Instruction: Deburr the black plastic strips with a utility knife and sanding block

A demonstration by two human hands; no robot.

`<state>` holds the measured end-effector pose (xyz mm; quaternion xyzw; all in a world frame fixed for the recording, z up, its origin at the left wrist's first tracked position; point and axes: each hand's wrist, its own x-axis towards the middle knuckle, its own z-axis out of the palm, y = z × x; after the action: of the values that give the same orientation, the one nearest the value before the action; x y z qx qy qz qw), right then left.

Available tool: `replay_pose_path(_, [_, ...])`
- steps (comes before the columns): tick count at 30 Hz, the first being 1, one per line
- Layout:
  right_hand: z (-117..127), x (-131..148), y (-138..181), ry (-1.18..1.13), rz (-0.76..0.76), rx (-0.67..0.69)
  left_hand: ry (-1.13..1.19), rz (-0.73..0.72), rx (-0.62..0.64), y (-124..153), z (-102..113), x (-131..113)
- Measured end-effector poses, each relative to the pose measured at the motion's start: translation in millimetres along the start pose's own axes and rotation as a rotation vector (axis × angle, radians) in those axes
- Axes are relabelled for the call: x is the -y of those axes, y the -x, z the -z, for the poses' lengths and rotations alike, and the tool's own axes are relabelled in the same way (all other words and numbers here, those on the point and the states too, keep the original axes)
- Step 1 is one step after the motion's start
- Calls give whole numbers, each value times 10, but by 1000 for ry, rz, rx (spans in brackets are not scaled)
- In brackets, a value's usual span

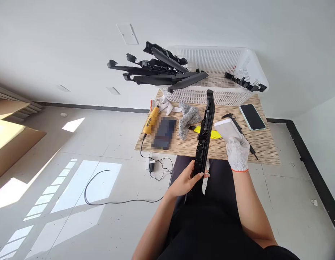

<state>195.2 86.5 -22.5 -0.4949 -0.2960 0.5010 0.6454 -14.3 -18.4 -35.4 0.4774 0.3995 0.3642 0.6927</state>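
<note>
My bare left hand [189,178] is closed around the lower part of a long black plastic trim piece [205,133], which stands nearly upright over my lap. Its ribbed inner side with clips faces me. A white knitted glove with an orange cuff covers my right hand [237,153]. That hand grips a flat white block [228,129] over the table's front right. Behind the trim piece lies a yellow-handled knife [215,134], partly hidden. Black calipers [239,126] lie partly behind the white block. A pale strip [206,180] hangs below my left fingers; I cannot tell what it is.
On the wooden table [262,151] lie a yellow corded tool [151,120], a grey cloth [189,117], a white glove [167,104], a blurred dark item [164,133] and a phone [252,117]. Behind, a white basket [210,94] holds several black trim pieces [162,68]. A cable [124,203] crosses the floor.
</note>
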Motion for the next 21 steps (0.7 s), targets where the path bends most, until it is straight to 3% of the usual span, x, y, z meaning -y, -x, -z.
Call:
replay_pose_path(5, [53,5,29,120,29,-181,6,-66,1,-139,-20,-95])
replay_pose_path(7, [64,40,56,218,37,-131,5,-95,-14,-194,-32,-103])
replay_pose_path(10, [70,77,95,339,-10,46,9,-116,-36,-256,-51,-73])
replay_pose_path(14, [35,72,130,316,-41,206,61,-76,-52,-300,-76,-26])
replay_pose_path(21, [-88,80,71,257,-107,205,90,-34,-96,-383,-90,-103])
